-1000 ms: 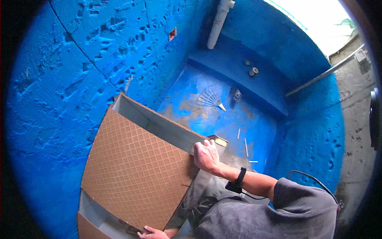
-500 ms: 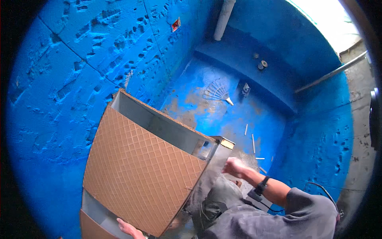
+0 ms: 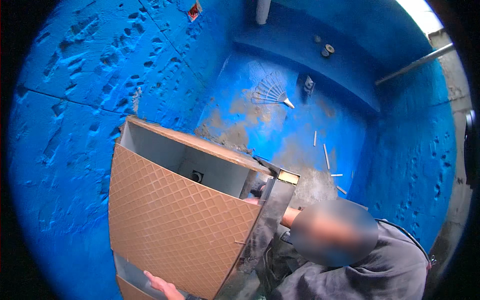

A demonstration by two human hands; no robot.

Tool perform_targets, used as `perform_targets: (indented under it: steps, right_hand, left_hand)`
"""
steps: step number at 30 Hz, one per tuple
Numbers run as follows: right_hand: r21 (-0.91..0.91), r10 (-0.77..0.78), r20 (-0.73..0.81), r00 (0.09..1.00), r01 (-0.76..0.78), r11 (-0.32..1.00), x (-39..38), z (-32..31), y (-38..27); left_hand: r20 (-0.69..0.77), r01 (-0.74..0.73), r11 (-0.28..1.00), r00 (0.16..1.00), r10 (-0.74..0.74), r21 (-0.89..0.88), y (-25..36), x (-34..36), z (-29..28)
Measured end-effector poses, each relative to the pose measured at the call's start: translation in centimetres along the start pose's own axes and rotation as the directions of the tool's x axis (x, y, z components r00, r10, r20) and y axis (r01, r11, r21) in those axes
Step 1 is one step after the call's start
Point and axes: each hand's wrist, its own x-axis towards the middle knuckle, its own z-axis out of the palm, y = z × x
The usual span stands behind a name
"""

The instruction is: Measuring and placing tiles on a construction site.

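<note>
A boxy structure of tile panels, brown and grid-ribbed outside [image 3: 182, 217] and grey-white inside, stands in front of me. Near its lower edge, my left hand [image 3: 164, 286] has its fingers stretched out against the ribbed panel, beside a lower opening. My right arm reaches in from the lower right, largely under a blurred patch. Behind the dark grey upright [image 3: 270, 210] at the box's right end, my right hand [image 3: 252, 201] shows only partly through the gap. A small dark thing [image 3: 258, 190] is beside its fingers; whether it is held is hidden.
Rough blue walls [image 3: 65, 150] enclose the space. On the stained blue floor are a fan-shaped rake head [image 3: 272, 91] and several thin pale strips [image 3: 326, 156]. A pipe [image 3: 262, 11] stands at the back, another [image 3: 415, 64] runs along the right.
My right hand has moved left, from outside the upright to behind it at the box's end. My left hand stays by the lower edge. The view has shifted, showing a dark round hole inside the box.
</note>
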Motion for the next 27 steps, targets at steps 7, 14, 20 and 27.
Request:
perform_targets:
  steps: [7, 14, 20, 27]
  right_hand:
    - [-0.021, 0.003, 0.224, 0.975, 0.002, 1.000, 0.3, 3.1, -1.0]
    - [-0.434, -0.082, 0.065, 0.994, 0.102, 0.895, -0.1, 6.1, -1.1]
    - [-0.452, -0.089, -0.045, 0.995, 0.059, 0.890, 0.3, 3.9, -1.5]
    - [-0.383, -0.020, 0.043, 0.999, 0.035, 0.923, 0.0, 4.0, -3.1]
  left_hand:
    - [0.119, -0.405, 0.897, 0.913, 0.389, 0.176, 2.6, -5.8, 1.5]
    - [0.169, -0.396, 0.906, 0.913, 0.371, 0.151, 1.8, -6.9, 1.0]
    - [0.219, -0.381, 0.916, 0.911, 0.349, 0.127, 1.8, -7.7, 1.9]
    - [0.261, -0.366, 0.925, 0.907, 0.330, 0.101, 1.8, -8.6, 2.1]
